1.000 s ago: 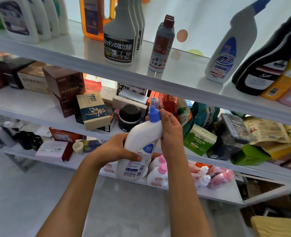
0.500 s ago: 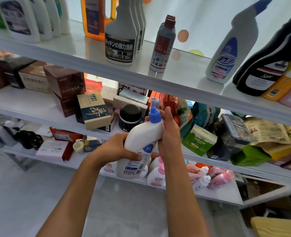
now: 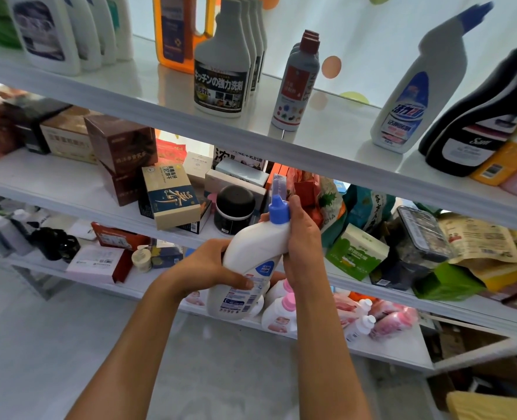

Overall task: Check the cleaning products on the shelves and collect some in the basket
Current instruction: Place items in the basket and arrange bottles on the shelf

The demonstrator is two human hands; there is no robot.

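Note:
I hold a white cleaner bottle with a blue angled cap in front of the shelves, tilted with the cap up and to the right. My left hand grips its lower body over the label. My right hand wraps the neck just under the cap. A matching white bottle with a blue nozzle stands on the top shelf at the right. No basket shows clearly.
The top shelf carries grey bottles, a slim stain-remover bottle, an orange jug and black bottles. Boxes, a black jar and food bags fill the middle shelf. Pink-capped bottles stand on the lower shelf.
The bottle and both hands stay almost in place; the view has shifted only slightly.

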